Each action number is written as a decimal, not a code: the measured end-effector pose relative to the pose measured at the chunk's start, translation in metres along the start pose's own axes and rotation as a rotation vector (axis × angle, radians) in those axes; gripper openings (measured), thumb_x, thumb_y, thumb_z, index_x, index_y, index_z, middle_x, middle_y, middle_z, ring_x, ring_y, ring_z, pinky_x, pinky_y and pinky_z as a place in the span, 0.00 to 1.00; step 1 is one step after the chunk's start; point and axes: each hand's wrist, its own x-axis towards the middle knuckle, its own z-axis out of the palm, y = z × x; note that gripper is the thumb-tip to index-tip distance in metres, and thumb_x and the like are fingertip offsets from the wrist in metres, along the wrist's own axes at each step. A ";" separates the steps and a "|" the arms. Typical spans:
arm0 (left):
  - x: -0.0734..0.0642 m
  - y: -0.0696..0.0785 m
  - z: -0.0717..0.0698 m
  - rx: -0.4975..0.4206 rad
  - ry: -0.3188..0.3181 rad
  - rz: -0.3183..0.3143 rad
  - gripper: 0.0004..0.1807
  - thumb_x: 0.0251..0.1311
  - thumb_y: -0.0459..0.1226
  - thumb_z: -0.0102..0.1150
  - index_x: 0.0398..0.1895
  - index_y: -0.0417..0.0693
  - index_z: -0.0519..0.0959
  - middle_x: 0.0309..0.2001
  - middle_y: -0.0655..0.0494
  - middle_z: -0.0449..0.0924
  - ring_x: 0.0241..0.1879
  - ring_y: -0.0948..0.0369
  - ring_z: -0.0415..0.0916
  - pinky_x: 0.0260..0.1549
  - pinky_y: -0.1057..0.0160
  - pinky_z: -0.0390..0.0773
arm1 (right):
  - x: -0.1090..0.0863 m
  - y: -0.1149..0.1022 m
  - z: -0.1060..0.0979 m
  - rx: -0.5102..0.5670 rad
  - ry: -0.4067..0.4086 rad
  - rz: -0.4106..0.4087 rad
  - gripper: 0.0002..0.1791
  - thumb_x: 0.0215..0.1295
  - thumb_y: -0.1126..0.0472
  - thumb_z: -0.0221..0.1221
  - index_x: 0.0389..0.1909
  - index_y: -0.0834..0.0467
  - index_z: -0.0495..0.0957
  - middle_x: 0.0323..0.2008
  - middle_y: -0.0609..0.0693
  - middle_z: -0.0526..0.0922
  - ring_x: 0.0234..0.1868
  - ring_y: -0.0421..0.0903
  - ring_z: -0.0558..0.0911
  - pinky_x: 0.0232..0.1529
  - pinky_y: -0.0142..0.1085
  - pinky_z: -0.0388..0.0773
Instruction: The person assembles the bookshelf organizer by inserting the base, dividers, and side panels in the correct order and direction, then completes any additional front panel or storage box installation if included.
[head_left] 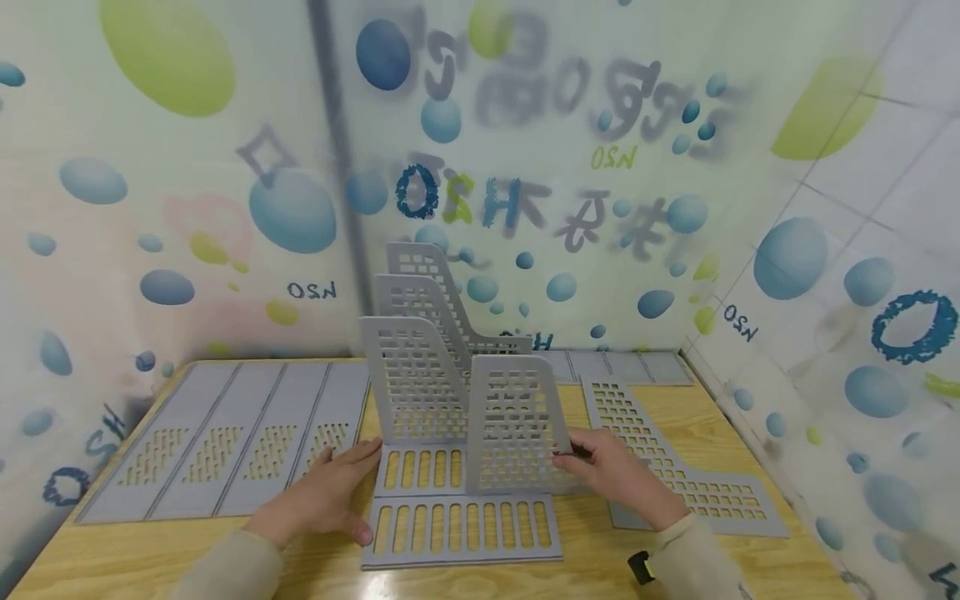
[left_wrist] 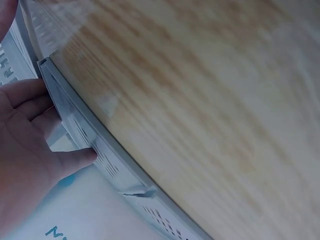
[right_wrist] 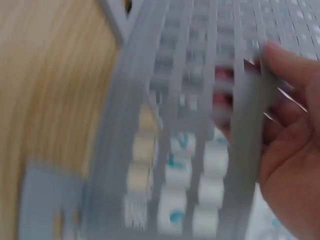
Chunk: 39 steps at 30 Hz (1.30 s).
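Note:
Grey slotted base panels (head_left: 461,560) lie flat on the table, with several perforated upright panels (head_left: 444,354) standing in a row behind. My right hand (head_left: 607,471) pinches the right edge of a grey perforated side panel (head_left: 517,427), which stands upright over the base. Thumb and fingers sit on opposite faces of it in the blurred right wrist view. My left hand (head_left: 330,496) rests along the left side of the base, thumb near the front corner, fingers by the standing panels. In the left wrist view its extended thumb and fingers touch a grey panel edge (left_wrist: 82,117).
On the left lie several grey sheets (head_left: 195,400) side by side with slotted patches. A perforated L-shaped panel (head_left: 735,482) lies flat at the right. More grey strips (head_left: 622,367) lie along the back edge, near the patterned curtain (head_left: 480,133). The table (head_left: 300,575) is wood-grained.

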 end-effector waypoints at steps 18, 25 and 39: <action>-0.002 0.000 -0.004 0.014 -0.005 -0.015 0.69 0.28 0.55 0.83 0.75 0.28 0.62 0.80 0.36 0.53 0.78 0.38 0.53 0.69 0.22 0.42 | -0.036 0.030 -0.032 -0.305 0.064 -0.027 0.11 0.67 0.66 0.66 0.27 0.51 0.80 0.21 0.35 0.71 0.21 0.29 0.63 0.23 0.29 0.66; 0.000 0.000 -0.003 0.020 0.008 -0.005 0.70 0.27 0.56 0.82 0.75 0.28 0.62 0.80 0.37 0.53 0.78 0.38 0.53 0.70 0.23 0.42 | -0.014 0.018 -0.001 -0.272 0.077 -0.166 0.08 0.67 0.65 0.66 0.28 0.51 0.81 0.23 0.35 0.73 0.22 0.27 0.64 0.23 0.27 0.68; 0.000 0.001 0.000 0.086 0.101 0.040 0.66 0.21 0.54 0.85 0.73 0.41 0.70 0.75 0.35 0.63 0.72 0.36 0.64 0.65 0.19 0.49 | 0.004 0.006 0.019 -0.152 -0.029 -0.048 0.03 0.69 0.60 0.66 0.40 0.54 0.87 0.32 0.41 0.82 0.28 0.32 0.75 0.30 0.31 0.77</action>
